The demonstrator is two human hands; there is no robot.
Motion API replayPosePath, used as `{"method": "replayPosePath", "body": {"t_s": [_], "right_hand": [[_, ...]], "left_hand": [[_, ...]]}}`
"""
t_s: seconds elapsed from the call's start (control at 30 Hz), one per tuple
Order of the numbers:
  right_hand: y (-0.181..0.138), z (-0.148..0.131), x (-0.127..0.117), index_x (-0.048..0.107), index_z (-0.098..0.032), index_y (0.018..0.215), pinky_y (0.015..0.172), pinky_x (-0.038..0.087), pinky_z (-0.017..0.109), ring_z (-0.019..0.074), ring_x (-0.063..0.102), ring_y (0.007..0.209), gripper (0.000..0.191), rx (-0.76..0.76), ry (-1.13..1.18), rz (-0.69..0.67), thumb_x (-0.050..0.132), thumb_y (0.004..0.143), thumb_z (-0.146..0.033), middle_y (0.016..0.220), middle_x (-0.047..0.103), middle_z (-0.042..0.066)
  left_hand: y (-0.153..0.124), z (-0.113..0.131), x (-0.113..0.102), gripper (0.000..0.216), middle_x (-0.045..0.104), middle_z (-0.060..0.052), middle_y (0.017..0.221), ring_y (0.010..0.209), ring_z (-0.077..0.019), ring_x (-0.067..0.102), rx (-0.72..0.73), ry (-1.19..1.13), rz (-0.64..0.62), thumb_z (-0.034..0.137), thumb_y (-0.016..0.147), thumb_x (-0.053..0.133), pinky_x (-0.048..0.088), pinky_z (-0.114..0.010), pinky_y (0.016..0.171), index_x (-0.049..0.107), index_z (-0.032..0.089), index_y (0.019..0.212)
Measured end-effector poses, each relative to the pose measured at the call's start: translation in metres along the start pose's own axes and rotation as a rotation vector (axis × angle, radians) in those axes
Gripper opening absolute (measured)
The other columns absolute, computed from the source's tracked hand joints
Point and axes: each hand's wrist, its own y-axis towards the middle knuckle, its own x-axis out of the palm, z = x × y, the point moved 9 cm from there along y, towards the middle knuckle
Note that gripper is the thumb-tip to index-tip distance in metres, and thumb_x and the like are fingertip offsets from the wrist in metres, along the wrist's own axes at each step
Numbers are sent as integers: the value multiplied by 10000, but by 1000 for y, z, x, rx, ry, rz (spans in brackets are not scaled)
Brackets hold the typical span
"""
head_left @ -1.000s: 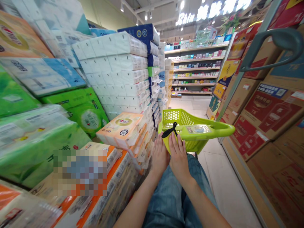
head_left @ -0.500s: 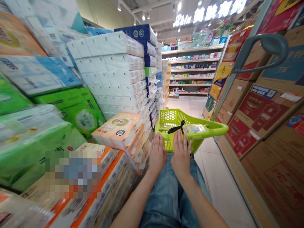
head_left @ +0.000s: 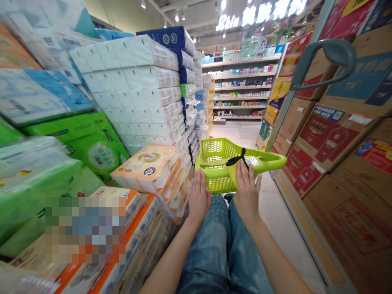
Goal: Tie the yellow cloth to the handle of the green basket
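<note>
A lime-green plastic shopping basket (head_left: pixel 214 157) stands on the floor in front of my knees, with a black strap (head_left: pixel 241 158) tied at the base of its long handle (head_left: pixel 269 160). My left hand (head_left: pixel 199 197) lies flat against the basket's near rim, fingers stretched out. My right hand (head_left: pixel 247 191) rests on the near end of the handle just below the strap, fingers straight and laid along it; its thumb is hidden. Nothing shows inside the basket. My jeans-clad legs (head_left: pixel 220 253) fill the lower middle.
Stacked tissue and paper-roll packs (head_left: pixel 147 94) wall the left side, with an orange pack (head_left: pixel 147 165) jutting out near my left hand. Red and brown cartons (head_left: pixel 337 139) line the right behind a grey trolley handle (head_left: pixel 333 55). The tiled aisle (head_left: pixel 241 130) leads to far shelves (head_left: pixel 241 87).
My right hand has slid right and up onto the handle's base by the strap. The basket has shifted slightly left and farther off; my left hand stayed at the rim.
</note>
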Motion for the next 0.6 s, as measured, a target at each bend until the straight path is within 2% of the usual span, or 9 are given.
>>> {"method": "replayPosePath", "body": {"t_s": [0.1, 0.23, 0.33, 0.47, 0.6], "right_hand": [[-1, -11, 4, 164, -101, 1574, 1196, 173, 603, 291, 139, 1526, 790, 71, -27, 20, 357, 812, -28, 1628, 247, 139], [-8, -61, 20, 237, -86, 1556, 1209, 175, 565, 274, 100, 1533, 694, -66, 28, -16, 374, 875, -79, 1615, 287, 139], [-10, -83, 27, 278, -86, 1541, 1222, 185, 512, 244, 83, 1535, 659, -174, 99, -60, 370, 889, -79, 1620, 288, 110], [-14, -71, 23, 275, -122, 1547, 1225, 182, 497, 218, 122, 1529, 667, -259, 108, -71, 358, 888, -62, 1605, 332, 90], [-16, -34, 15, 194, -161, 1573, 1221, 148, 555, 234, 134, 1529, 753, -190, 37, -49, 359, 850, -32, 1602, 339, 86]], "left_hand": [[-1, 0, 1, 777, 280, -191, 1607, 1508, -264, 213, -12, -13, 8, 67, 896, 405, 325, -514, 1180, 44, 141, 1580], [-2, -3, 5, 784, 291, -201, 1600, 1501, -268, 236, -28, 17, -3, 69, 899, 405, 343, -523, 1171, 23, 139, 1579], [-3, -6, 6, 780, 315, -223, 1583, 1491, -276, 265, -28, 61, -26, 54, 891, 410, 368, -507, 1160, 40, 104, 1575], [-1, -4, 3, 802, 316, -209, 1587, 1507, -269, 219, -9, 67, -33, 45, 864, 433, 333, -495, 1182, 60, 93, 1573], [1, 0, -1, 794, 294, -185, 1604, 1513, -259, 198, 5, 49, -27, 63, 886, 412, 321, -490, 1188, 28, 125, 1578]]}}
